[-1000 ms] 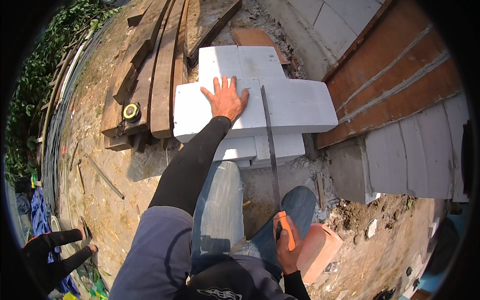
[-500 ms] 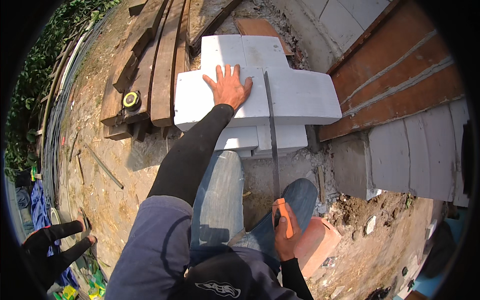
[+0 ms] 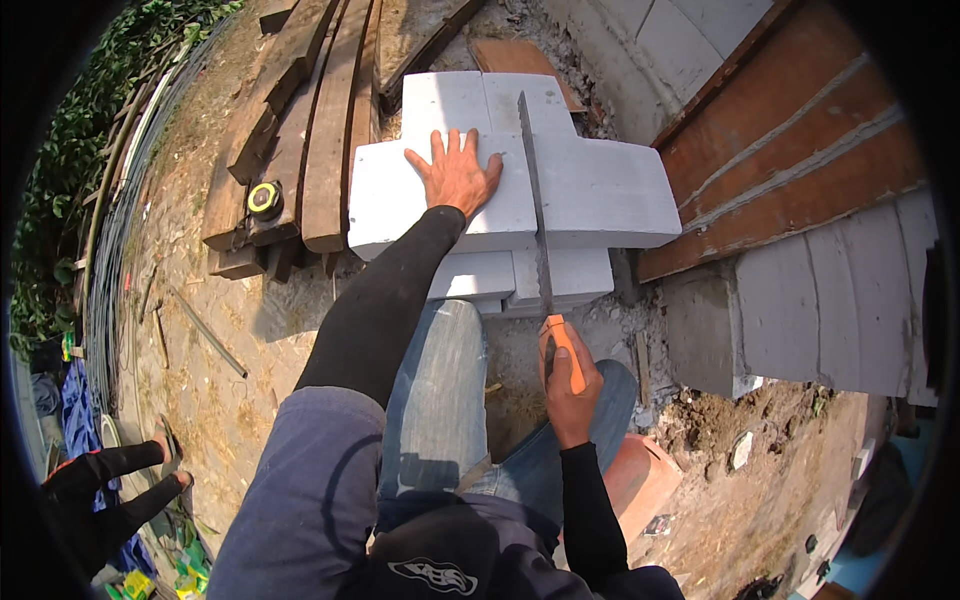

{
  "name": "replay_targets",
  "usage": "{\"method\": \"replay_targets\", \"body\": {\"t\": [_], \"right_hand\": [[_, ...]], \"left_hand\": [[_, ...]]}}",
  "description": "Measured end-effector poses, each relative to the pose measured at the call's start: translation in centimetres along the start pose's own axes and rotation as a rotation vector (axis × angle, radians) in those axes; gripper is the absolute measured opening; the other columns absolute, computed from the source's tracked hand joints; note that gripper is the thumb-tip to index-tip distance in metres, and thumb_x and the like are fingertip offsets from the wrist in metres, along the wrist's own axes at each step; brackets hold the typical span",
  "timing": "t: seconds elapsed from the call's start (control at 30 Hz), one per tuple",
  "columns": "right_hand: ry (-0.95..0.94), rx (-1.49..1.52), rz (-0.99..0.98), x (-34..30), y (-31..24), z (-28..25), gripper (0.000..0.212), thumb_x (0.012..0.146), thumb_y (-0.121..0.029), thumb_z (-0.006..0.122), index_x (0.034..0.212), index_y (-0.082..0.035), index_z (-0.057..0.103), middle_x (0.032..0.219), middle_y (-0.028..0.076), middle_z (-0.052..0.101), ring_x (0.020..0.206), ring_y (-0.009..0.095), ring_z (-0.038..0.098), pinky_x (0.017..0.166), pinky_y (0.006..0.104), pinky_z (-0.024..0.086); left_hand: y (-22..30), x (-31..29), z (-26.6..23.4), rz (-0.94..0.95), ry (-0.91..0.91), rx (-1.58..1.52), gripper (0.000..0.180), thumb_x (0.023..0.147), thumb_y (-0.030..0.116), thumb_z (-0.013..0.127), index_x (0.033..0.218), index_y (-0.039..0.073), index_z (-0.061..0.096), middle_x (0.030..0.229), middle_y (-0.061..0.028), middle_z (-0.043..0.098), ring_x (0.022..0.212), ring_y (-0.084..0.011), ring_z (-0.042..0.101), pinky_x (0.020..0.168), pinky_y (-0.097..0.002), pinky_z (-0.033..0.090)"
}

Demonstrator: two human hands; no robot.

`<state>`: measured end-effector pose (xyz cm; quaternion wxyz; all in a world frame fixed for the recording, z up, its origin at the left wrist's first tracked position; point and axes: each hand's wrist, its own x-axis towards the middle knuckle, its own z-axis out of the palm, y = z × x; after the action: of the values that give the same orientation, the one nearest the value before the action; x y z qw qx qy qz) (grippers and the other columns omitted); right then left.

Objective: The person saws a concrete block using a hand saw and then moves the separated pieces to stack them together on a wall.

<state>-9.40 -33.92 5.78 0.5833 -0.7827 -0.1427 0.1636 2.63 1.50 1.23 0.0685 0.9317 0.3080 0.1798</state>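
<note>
My left hand [image 3: 460, 182] presses flat on a white lightweight concrete block [image 3: 388, 205], its fingers spread toward the far side. In my right hand [image 3: 574, 402] is the orange handle of a hand saw [image 3: 537, 200], gripped near my right knee. The long dark blade runs away from me across the block's top, a little right of my left hand, and its tip reaches over the blocks behind. How deep it sits in the block cannot be made out. More white blocks [image 3: 470, 275] lie underneath, and others [image 3: 443, 98] adjoin at the far side.
Stacked timber beams [image 3: 332, 150] lie at the left, with a yellow-and-black tape measure [image 3: 265, 201] on them. A brown panel [image 3: 800, 140] and a grey block wall [image 3: 850, 310] border the right. A reddish block [image 3: 645, 480] is beside my right leg. Another person's legs [image 3: 130, 480] show lower left.
My right hand has pushed the saw forward, away from me; the blade tip now reaches farther over the far blocks. My left hand stays in place on the block.
</note>
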Motion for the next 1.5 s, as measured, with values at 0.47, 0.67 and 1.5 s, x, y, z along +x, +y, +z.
{"method": "replay_targets", "body": {"t": [0.47, 0.67, 1.5], "right_hand": [[-0.045, -0.045, -0.011, 3.8, -3.7, 0.8, 0.040, 0.105, -0.013, 0.059, 0.142, 0.003, 0.059, 0.119, 0.017, 0.073, 0.104, 0.017, 0.069, 0.091, 0.0323, 0.054], [-0.009, -0.097, -0.002, -8.0, -0.7, -3.5, 0.041, 0.105, -0.015, 0.058, 0.141, 0.005, 0.059, 0.130, 0.019, 0.069, 0.118, 0.019, 0.066, 0.100, 0.0329, 0.051], [-0.015, 0.016, 0.041, -5.7, 0.5, -2.4, 0.041, 0.104, -0.014, 0.059, 0.141, 0.005, 0.060, 0.129, 0.018, 0.070, 0.116, 0.021, 0.066, 0.099, 0.0327, 0.052]], "left_hand": [[-0.9, 0.0, 0.8, -0.010, 0.028, 0.009, 0.070, 0.100, 0.057, 0.050, 0.148, 0.006, 0.055, 0.151, -0.0189, 0.047, 0.149, -0.0450, 0.032, 0.107, -0.0843, 0.011], [-0.7, -0.2, 0.5, -0.021, 0.067, 0.012, 0.068, 0.101, 0.055, 0.051, 0.147, 0.006, 0.056, 0.150, -0.0183, 0.047, 0.149, -0.0448, 0.032, 0.108, -0.0843, 0.011], [-0.2, -0.1, -0.5, -0.025, 0.032, 0.022, 0.067, 0.100, 0.054, 0.053, 0.147, 0.006, 0.056, 0.149, -0.0184, 0.048, 0.147, -0.0432, 0.034, 0.108, -0.0832, 0.013]]}}
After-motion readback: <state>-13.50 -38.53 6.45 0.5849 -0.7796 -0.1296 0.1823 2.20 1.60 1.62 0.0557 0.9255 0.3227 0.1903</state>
